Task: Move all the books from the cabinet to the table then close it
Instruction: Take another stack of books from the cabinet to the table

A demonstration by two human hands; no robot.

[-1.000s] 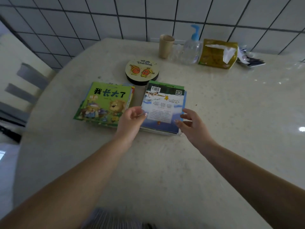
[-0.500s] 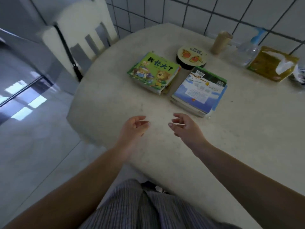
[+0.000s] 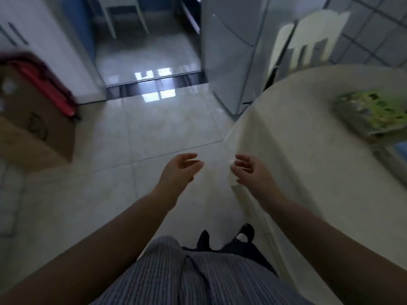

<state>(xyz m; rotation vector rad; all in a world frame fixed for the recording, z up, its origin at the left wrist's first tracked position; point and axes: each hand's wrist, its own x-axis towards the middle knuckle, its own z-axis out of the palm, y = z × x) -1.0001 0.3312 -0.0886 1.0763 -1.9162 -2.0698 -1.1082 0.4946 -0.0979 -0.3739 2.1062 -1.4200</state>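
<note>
A pale tiled floor (image 3: 141,137) fills the middle of the view and runs open toward a dark threshold strip (image 3: 154,83) and a further room beyond. On the right the rounded edge of the cream worktop (image 3: 297,150) curves down past the person's body; a white slatted chair (image 3: 308,45) stands behind it against the tiled wall (image 3: 374,29). On the left sits a cardboard box (image 3: 33,119) with something red (image 3: 48,89) leaning beside it.

The left hand (image 3: 179,170) hangs over bare floor, holding nothing, fingers loosely curved. The right hand (image 3: 251,170), likewise unladen with relaxed fingers, is over the worktop's rim.

A green picture book (image 3: 372,113) lies blurred on the worktop well to the right of the right hand, with the corner of a blue-covered book (image 3: 399,150) just beside it at the frame's edge.
</note>
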